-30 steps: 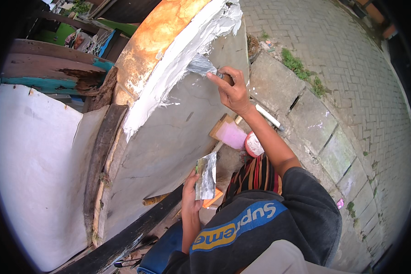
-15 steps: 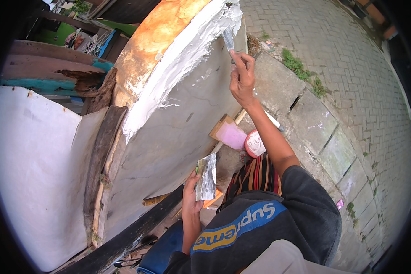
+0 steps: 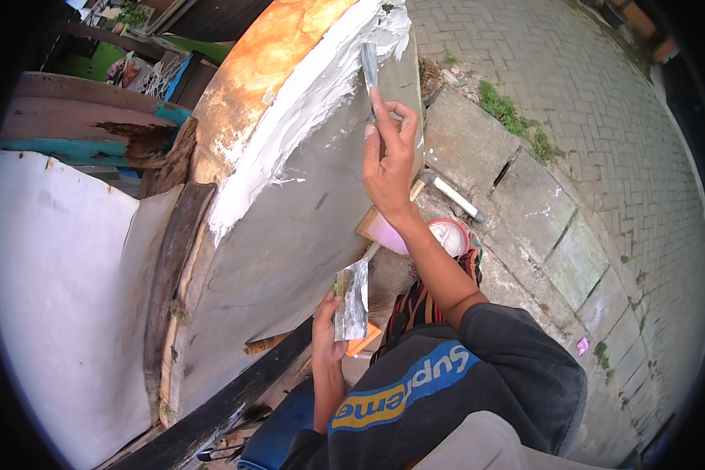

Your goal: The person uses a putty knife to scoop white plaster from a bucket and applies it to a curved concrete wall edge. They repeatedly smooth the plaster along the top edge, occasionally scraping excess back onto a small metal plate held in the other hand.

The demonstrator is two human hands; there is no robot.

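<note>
Grey brick paving (image 3: 634, 157) spreads over the right beside a row of concrete slabs (image 3: 471, 139), with green weeds (image 3: 500, 108) along their border and a small pink scrap (image 3: 583, 345) near by, while at the left a pale sheet (image 3: 63, 298) stands below a broken brown-and-teal plank (image 3: 55, 106), tangled white cords (image 3: 161, 77) beyond.

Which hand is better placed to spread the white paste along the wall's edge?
Probably the right hand: it holds a putty knife right at the white paste. The left hand sits lower in the view, well apart from that paste, holding a smeared rectangular plate.
</note>
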